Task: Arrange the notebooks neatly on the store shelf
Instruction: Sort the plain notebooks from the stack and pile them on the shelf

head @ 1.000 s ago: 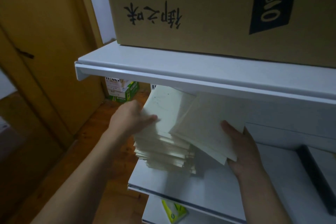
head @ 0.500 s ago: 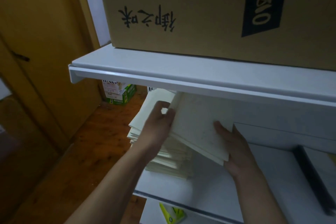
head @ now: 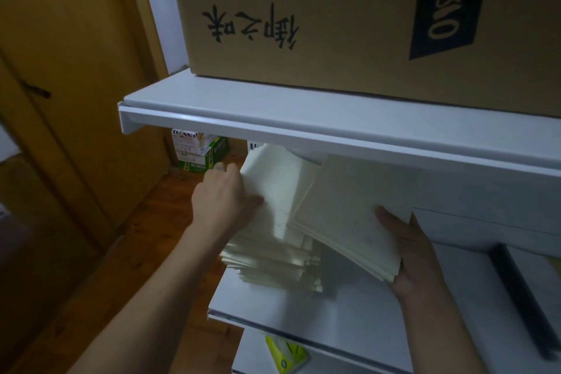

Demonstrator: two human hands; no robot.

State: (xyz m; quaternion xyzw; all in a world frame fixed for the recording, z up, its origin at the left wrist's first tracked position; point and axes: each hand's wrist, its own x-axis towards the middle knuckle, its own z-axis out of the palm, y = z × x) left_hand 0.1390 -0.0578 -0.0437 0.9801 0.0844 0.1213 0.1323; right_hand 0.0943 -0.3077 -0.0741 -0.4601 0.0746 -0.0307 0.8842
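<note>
A messy pile of pale cream notebooks [head: 273,264] lies on the white middle shelf [head: 358,322], at its left end. My left hand [head: 224,197] grips the left edge of the top notebook [head: 276,188] on the pile. My right hand [head: 409,255] holds a small tilted stack of notebooks [head: 349,215] from below, thumb on the cover, lifted above the shelf to the right of the pile. The far ends of the notebooks are hidden under the upper shelf.
A large brown cardboard box [head: 364,18] stands on the upper shelf [head: 273,103]. A black divider [head: 522,304] runs across the middle shelf at right. A yellow-green packet [head: 285,355] lies on the lower shelf. Small boxes [head: 200,152] sit on the wooden floor by a door.
My left hand moved from the held stack back to the left edge of the pile's top notebook. My right hand still holds the tilted stack in about the same place.
</note>
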